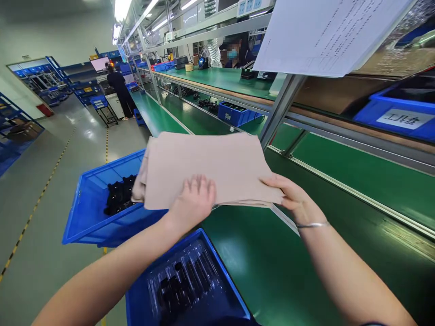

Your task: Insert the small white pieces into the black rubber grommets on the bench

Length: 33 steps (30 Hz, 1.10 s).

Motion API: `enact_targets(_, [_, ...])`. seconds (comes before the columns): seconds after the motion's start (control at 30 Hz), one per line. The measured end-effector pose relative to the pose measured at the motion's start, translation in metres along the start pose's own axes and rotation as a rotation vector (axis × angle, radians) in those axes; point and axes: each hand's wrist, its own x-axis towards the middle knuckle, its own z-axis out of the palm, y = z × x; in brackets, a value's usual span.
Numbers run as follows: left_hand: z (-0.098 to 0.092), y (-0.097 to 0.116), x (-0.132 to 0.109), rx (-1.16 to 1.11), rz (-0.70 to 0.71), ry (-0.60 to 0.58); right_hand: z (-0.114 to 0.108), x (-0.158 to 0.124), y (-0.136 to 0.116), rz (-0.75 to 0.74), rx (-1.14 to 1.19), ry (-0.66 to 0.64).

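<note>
Stack of beige sheets, looks like thin card or paper dividers, is held up in the air w/ both hands, hovering over the near edge of the green surface and partly over the upper blue bin. Far left corner of the stack droops a bit, so the layers aren't perfectly squared.

Left hand is flat on top of the near edge, fingers spread, thumb prob underneath but can't see it, so its grip is pressing/pinching the stack. Right hand has the near right corner, fingers on top, clamped on the sheets. Thin bracelet on that wrist.

Imo to do this bit well: keep both hands on the near edge, don't let the far side sag more or the bottom sheets slide out. Square the stack before moving it anywhere, and keep it level.

Around it: the upper bin has black parts in it. A second blue bin closer to the body holds a clear tray w/ dark pieces. Metal post of the rack is just behind the stack, w/ a white paper sheet hanging above. Other ppl further down the line, one standing in the aisle.
</note>
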Motion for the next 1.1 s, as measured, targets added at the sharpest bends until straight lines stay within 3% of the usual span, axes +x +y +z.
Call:
enact_targets(0.1, [0.032,0.040,0.025,0.029,0.120,-0.007,-0.056,-0.022,0.040,0.042,0.148,0.218])
enact_targets(0.2, [0.070,0.078,0.042,0.030,0.123,-0.005,-0.076,-0.046,0.071,-0.128,0.357,0.301])
enact_targets(0.27, [0.094,0.103,0.051,0.010,0.074,-0.028,-0.068,-0.057,0.091,-0.265,0.531,0.252])
enact_targets(0.37, [0.129,0.138,0.059,-0.016,-0.039,-0.087,-0.042,-0.053,0.126,-0.278,0.622,0.170])
enact_targets(0.43, [0.150,0.156,0.059,-0.047,-0.123,-0.130,-0.025,-0.035,0.153,-0.258,0.608,0.293])
enact_targets(0.5, [0.166,0.167,0.055,-0.095,-0.179,-0.160,-0.014,-0.009,0.179,-0.193,0.586,0.510])
enact_targets(0.6, [0.178,0.164,0.043,-0.202,-0.193,-0.160,-0.007,0.029,0.205,-0.161,0.571,0.625])
enact_targets(0.7, [0.175,0.143,0.020,-0.331,-0.209,-0.122,-0.010,0.056,0.211,-0.189,0.582,0.612])
enact_targets(0.77, [0.172,0.125,-0.007,-0.398,-0.312,-0.091,-0.015,0.069,0.211,-0.165,0.591,0.579])
enact_targets(0.83, [0.173,0.110,-0.038,-0.444,-0.519,-0.068,-0.022,0.080,0.213,-0.095,0.591,0.539])
enact_targets(0.93, [0.188,0.095,-0.082,-0.557,-0.796,-0.074,-0.033,0.096,0.226,0.053,0.571,0.463])
enact_targets(1.0, [0.202,0.091,-0.100,-0.675,-0.849,-0.097,-0.038,0.106,0.234,0.139,0.551,0.414])
enact_targets(1.1, [0.220,0.090,-0.105,-0.833,-0.843,-0.097,-0.042,0.124,0.235,0.187,0.524,0.368])
